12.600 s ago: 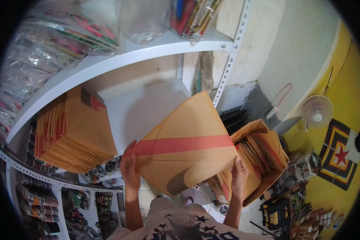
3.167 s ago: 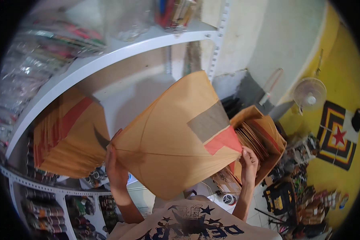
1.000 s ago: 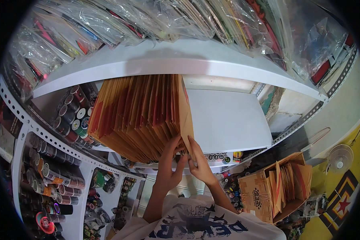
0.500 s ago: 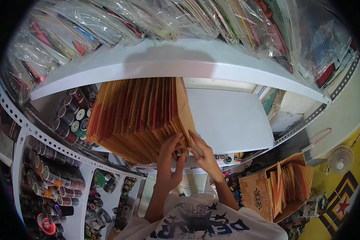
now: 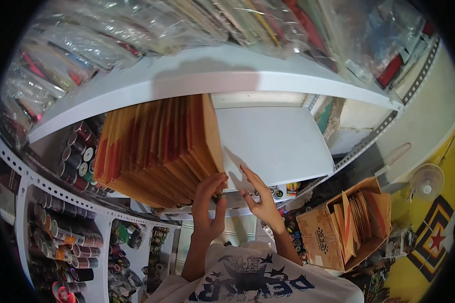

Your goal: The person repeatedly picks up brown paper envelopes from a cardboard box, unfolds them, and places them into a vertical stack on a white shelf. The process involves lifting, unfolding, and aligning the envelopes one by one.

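Note:
A thick row of brown kraft envelopes (image 5: 156,146) with red parts stands on edge on a white shelf (image 5: 275,144), filling its left side. My left hand (image 5: 210,204) is at the near right corner of the row. Its fingertips reach the last envelope's corner, with the thumb held apart. My right hand (image 5: 262,202) hovers just right of the row, near the shelf's front edge. Its fingers are spread, nothing is between them, and a gap separates it from the envelopes.
An upper shelf (image 5: 207,83) overhangs the row, carrying many plastic-sleeved items. Round spools or jars (image 5: 73,156) sit left of the envelopes. More dark cylindrical containers (image 5: 81,247) fill the lower left rack. An open cardboard box (image 5: 318,242) with brown envelopes stands low on the right, by a fan (image 5: 426,183).
My right hand has come away from the end envelope, leaving a gap. My left hand stays at the corner. The whole view has shifted slightly, moving the shelf and row leftward in the picture.

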Tool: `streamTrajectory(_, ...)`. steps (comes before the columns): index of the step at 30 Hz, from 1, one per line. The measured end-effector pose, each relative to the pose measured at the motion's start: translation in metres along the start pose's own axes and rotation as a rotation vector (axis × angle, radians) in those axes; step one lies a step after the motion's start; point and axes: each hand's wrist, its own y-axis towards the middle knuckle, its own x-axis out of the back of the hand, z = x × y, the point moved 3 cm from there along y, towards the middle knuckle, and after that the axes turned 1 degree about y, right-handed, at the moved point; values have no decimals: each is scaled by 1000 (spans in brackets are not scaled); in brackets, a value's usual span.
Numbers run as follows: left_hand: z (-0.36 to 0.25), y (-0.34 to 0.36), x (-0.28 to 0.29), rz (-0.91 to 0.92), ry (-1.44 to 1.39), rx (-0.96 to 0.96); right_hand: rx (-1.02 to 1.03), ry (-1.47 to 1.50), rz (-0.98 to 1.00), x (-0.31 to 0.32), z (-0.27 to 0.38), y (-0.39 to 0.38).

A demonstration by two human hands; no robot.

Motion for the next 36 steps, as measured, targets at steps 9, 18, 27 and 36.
streamTrajectory(9,-21,3,-79,181,-186,18,-47,-120,-246,82,23,-69)
streamTrajectory(18,-61,0,-210,501,-410,6,-227,-279,-640,197,49,-196)
streamTrajectory(27,-106,-33,-351,854,-552,-32,-457,-383,-1030,274,55,-337)
streamTrajectory(36,-78,-111,-466,1106,-396,16,-794,-555,-1036,317,11,-442)
